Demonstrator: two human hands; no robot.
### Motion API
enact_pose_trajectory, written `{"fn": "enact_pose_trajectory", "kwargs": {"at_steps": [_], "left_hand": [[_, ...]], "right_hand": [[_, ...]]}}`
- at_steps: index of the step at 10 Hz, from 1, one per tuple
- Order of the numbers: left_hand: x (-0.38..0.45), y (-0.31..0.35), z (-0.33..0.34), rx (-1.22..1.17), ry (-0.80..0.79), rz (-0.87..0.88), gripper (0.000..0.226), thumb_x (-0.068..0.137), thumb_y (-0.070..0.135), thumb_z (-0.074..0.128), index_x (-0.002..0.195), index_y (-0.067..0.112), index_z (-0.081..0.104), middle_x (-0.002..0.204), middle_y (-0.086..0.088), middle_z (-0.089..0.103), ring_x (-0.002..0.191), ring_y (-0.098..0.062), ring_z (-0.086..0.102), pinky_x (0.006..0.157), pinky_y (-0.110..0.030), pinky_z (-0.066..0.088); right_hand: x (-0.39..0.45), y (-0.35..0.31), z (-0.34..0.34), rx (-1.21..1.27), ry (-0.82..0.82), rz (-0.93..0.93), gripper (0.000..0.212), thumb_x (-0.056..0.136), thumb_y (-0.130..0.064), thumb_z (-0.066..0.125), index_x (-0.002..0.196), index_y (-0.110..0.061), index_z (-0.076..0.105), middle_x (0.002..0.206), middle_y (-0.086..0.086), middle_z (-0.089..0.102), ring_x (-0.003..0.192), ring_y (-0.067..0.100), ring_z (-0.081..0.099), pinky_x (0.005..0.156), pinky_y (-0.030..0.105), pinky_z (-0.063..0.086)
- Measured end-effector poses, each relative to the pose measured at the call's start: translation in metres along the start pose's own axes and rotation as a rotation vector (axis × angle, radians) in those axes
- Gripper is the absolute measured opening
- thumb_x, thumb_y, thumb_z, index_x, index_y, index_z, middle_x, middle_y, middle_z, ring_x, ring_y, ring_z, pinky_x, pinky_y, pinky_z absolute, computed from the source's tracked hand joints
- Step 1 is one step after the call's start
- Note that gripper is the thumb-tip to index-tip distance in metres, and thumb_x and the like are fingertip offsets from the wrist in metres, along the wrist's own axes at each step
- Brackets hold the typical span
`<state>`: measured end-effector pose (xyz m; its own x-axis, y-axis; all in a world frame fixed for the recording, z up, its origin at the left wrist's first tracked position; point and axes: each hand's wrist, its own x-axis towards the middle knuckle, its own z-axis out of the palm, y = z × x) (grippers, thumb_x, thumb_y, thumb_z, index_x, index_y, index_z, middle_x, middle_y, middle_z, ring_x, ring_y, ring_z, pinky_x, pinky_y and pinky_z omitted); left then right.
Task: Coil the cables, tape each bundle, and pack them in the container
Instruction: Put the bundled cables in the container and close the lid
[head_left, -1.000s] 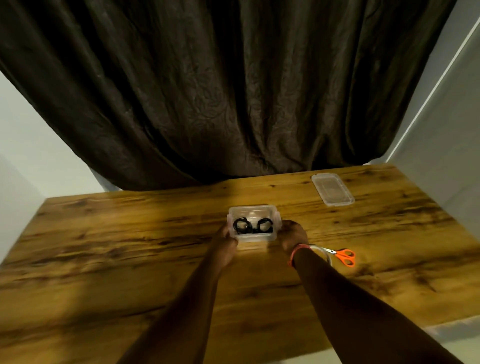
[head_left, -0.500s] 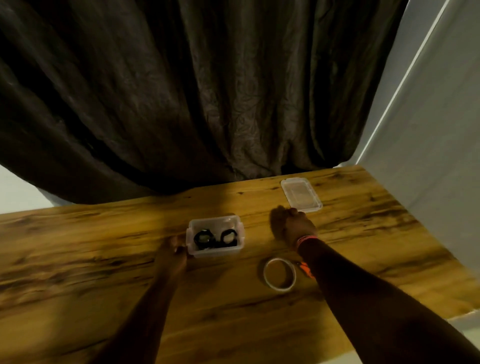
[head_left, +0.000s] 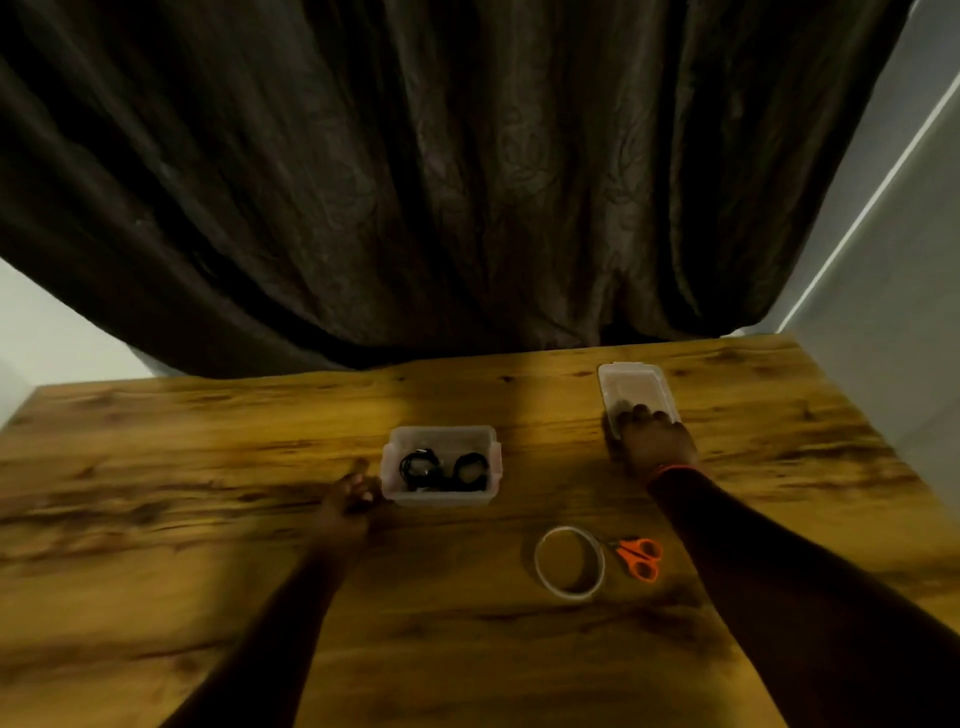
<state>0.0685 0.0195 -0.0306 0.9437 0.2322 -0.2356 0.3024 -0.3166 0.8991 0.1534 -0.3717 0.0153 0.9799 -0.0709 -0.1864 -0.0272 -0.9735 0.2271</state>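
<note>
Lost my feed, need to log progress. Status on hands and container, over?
Right hand on clear plastic lid, fingers over its near edge. Left hand beside clear plastic container. Two black cable coils inside. Nothing in the way.

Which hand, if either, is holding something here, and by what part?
The right hand has its fingers on the near end of the lid; a closed grip cannot be told. The left hand holds nothing.

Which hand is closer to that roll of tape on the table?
Left, narrowly. The left hand sits left of the tape roll, beside the container; the right hand is beyond it, on the lid.
</note>
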Motion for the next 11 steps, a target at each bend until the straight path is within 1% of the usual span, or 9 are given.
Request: {"fn": "enact_pose_trajectory", "kwargs": {"at_steps": [1,2,4,5,6,7,8,9,11], "left_hand": [[-0.007,0.006,0.005,0.025,-0.055,-0.057,0.026,0.098,0.007,0.049,0.113,0.026,0.059,0.117,-0.02,0.064,0.095,-0.028,0.061,0.082,-0.045,0.052],[-0.012,0.016,0.003,0.031,-0.072,-0.087,0.019,0.101,0.011,0.048,0.109,0.024,0.059,0.105,-0.012,0.066,0.084,-0.019,0.06,0.069,-0.031,0.048],[-0.01,0.03,-0.009,0.19,0.043,0.002,0.014,0.101,0.022,0.049,0.109,0.017,0.059,0.105,-0.01,0.066,0.083,-0.018,0.061,0.064,-0.027,0.044],[-0.012,0.054,-0.019,0.08,0.117,-0.014,0.029,0.1,0.02,0.049,0.128,0.015,0.056,0.12,-0.005,0.063,0.1,-0.021,0.061,0.078,-0.032,0.046],[-0.014,0.073,-0.024,0.013,0.145,0.01,0.034,0.101,0.023,0.049,0.134,0.018,0.053,0.123,-0.001,0.06,0.105,-0.022,0.059,0.084,-0.034,0.047],[-0.014,0.082,-0.031,-0.136,0.079,0.033,0.034,0.103,0.025,0.045,0.136,0.021,0.05,0.117,0.001,0.059,0.1,-0.022,0.058,0.082,-0.037,0.048],[-0.012,0.078,-0.033,-0.215,0.019,0.006,0.021,0.099,0.02,0.051,0.118,0.025,0.06,0.107,-0.001,0.066,0.095,-0.025,0.064,0.083,-0.045,0.054],[-0.01,0.067,-0.033,-0.053,-0.012,0.028,0.016,0.098,0.024,0.054,0.111,0.024,0.064,0.1,-0.001,0.068,0.087,-0.021,0.066,0.078,-0.043,0.057],[-0.008,0.055,-0.023,0.229,-0.03,0.056,0.031,0.102,0.022,0.049,0.127,0.008,0.061,0.111,-0.01,0.068,0.075,-0.01,0.062,0.052,-0.013,0.039]], "right_hand": [[-0.006,-0.007,-0.003,-0.049,0.035,-0.034,0.052,0.099,-0.025,0.031,0.15,-0.013,0.026,0.138,0.013,0.046,0.12,0.033,0.052,0.094,0.047,0.048],[-0.012,-0.016,-0.012,-0.002,0.129,-0.051,0.045,0.099,-0.021,0.033,0.144,-0.014,0.034,0.139,0.011,0.046,0.121,0.03,0.051,0.095,0.045,0.048],[-0.031,-0.067,-0.061,0.713,0.497,-0.086,0.017,0.093,-0.004,0.05,0.109,-0.006,0.054,0.11,0.013,0.058,0.097,0.027,0.058,0.08,0.036,0.046],[-0.048,-0.109,-0.085,1.198,0.533,-0.084,0.008,0.092,-0.001,0.053,0.095,-0.009,0.054,0.087,0.003,0.059,0.078,0.017,0.053,0.067,0.024,0.04],[-0.058,-0.132,-0.093,1.445,0.44,-0.081,0.017,0.093,0.001,0.05,0.091,-0.014,0.055,0.082,-0.002,0.06,0.072,0.011,0.053,0.065,0.015,0.043],[-0.072,-0.159,-0.097,1.698,0.278,-0.022,0.016,0.097,0.0,0.049,0.091,-0.011,0.059,0.078,0.004,0.062,0.066,0.013,0.056,0.065,0.026,0.049],[-0.079,-0.171,-0.096,1.783,0.235,0.052,0.017,0.096,0.002,0.05,0.086,-0.009,0.058,0.071,0.006,0.06,0.059,0.011,0.057,0.06,0.026,0.049],[-0.081,-0.177,-0.086,1.762,0.3,0.215,0.02,0.092,0.007,0.052,0.083,-0.011,0.053,0.071,0.006,0.057,0.06,0.011,0.057,0.064,0.026,0.049],[-0.088,-0.177,-0.07,1.599,0.135,0.386,0.013,0.094,-0.01,0.057,0.089,-0.021,0.06,0.085,-0.001,0.059,0.076,0.014,0.055,0.069,0.026,0.047]]}}
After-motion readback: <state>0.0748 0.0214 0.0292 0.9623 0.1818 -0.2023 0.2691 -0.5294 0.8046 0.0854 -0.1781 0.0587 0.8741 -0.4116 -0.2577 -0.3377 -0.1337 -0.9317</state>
